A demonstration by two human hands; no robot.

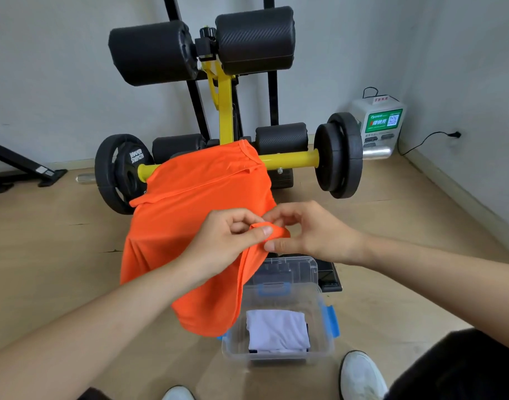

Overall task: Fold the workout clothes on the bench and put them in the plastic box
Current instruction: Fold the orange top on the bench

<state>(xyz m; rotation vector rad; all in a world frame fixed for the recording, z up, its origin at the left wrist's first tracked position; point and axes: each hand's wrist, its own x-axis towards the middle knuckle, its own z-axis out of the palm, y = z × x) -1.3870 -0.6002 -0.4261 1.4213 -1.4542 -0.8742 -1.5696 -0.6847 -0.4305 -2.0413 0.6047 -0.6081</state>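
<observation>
2 forearms outstretched, left hand (221, 243) pinching hem of orange shirt (195, 197), right hand (314, 235) pinching alongside, above plastic box (276, 357)

The shirt (195, 203) is thin, smooth, matt orange cloth. The box (319, 350) is clear glossy plastic with blue plastic latches (332, 319). The pads (256, 39) are black with a fine woven texture. The frame (290, 160) is glossy yellow painted metal, the plates (339, 157) matt black, and the floor (45, 255) is smooth pale wood.
</observation>
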